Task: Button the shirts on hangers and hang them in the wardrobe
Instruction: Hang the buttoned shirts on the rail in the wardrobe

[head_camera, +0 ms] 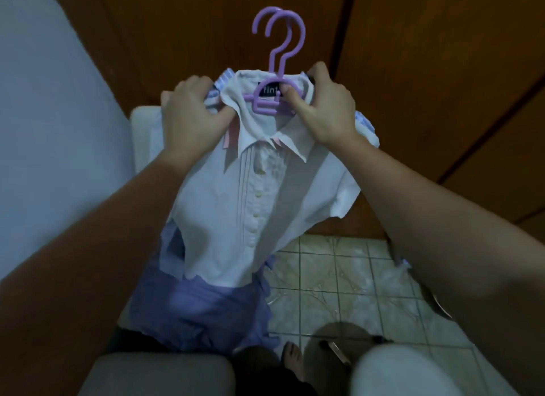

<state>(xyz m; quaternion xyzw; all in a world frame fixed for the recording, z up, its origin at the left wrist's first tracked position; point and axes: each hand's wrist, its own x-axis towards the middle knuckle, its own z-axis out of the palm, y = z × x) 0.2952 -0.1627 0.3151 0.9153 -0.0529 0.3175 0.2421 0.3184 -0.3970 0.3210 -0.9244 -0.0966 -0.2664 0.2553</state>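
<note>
**Two hangers in one two-handed hold: slip and snag risks**

Grip: the left hand [188, 112] is clenched on the white shirt [236, 204] at its left shoulder, bunching the collar. The right hand [324, 109] clasps the right shoulder, with its thumb pinching the purple hangers [265, 109] at the neck. The white shirt hangs in front with its placket apparently buttoned.

Near: the striped shirt [200, 307] behind it trails low, over the lap and close to the tiled floor [339, 277]. It could drag or be trodden on by the bare foot [292, 357].

Middle: the left hand holds cloth, not plastic. A tug on that side may pull a shoulder off its hanger.

Far: the two hooks are stacked and may tangle on a rail. The wardrobe doors [413, 71] show no opening. Freeing a hand to open them leaves both hangers in a single grip, so either could tip or drop.
</note>
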